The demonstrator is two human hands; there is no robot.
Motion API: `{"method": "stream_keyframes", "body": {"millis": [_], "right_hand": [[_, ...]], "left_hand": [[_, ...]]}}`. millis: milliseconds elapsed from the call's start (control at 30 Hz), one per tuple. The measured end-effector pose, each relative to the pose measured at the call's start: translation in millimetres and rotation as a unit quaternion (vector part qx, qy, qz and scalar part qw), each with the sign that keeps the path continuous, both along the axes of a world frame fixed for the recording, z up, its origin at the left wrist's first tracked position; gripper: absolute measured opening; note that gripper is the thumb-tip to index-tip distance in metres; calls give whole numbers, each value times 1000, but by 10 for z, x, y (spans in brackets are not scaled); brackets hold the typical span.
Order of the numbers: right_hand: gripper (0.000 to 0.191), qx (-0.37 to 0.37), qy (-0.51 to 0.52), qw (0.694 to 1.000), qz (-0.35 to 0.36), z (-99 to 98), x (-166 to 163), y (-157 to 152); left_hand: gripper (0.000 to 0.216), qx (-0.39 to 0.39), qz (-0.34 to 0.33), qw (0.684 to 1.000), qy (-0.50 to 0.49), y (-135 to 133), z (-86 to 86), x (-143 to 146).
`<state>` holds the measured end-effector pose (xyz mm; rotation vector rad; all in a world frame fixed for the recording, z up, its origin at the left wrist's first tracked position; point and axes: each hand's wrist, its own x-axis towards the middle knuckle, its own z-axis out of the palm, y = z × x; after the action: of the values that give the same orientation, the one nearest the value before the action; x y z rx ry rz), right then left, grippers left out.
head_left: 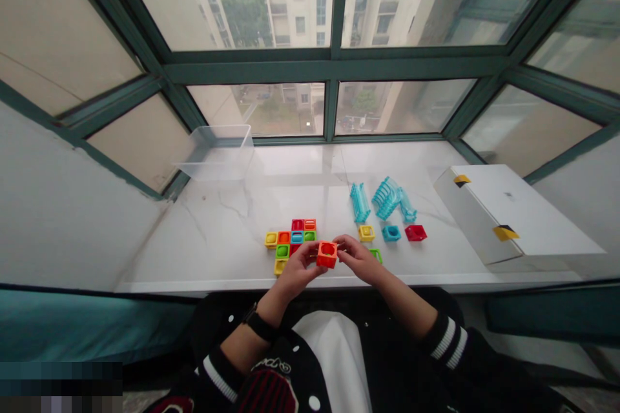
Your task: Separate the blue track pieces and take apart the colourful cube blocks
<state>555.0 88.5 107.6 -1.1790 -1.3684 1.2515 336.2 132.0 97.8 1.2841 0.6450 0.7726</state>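
An orange cube block [327, 255] with a round opening is raised a little above the near edge of the white counter. My left hand [299, 268] grips it from the left. On its other side, the fingertips of my right hand [359, 259] close on the block's right edge. Left of it lies a joined cluster of coloured blocks [296, 237] in red, orange, yellow, green and blue; my left hand hides part of it. A green block [376, 255] peeks out from behind my right hand.
Loose yellow [367, 233], blue [391, 233] and red blocks [416, 233] sit to the right. Behind them lie translucent blue track pieces [386, 197]. A clear plastic bin [217, 155] stands back left, a white box [523, 213] at right. Windows [334, 68] border the counter [217, 258].
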Motion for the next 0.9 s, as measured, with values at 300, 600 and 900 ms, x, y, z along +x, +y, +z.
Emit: {"method": "stream_keyframes", "body": {"millis": [300, 600, 900], "right_hand": [[49, 111, -94, 989, -7, 99, -35, -49], [43, 138, -128, 982, -30, 120, -40, -32], [69, 156, -151, 976, -13, 122, -51, -73]], "left_hand": [[53, 84, 48, 992, 77, -30, -69, 23], [55, 115, 39, 989, 83, -51, -19, 20], [53, 156, 71, 978, 115, -45, -81, 18]]}}
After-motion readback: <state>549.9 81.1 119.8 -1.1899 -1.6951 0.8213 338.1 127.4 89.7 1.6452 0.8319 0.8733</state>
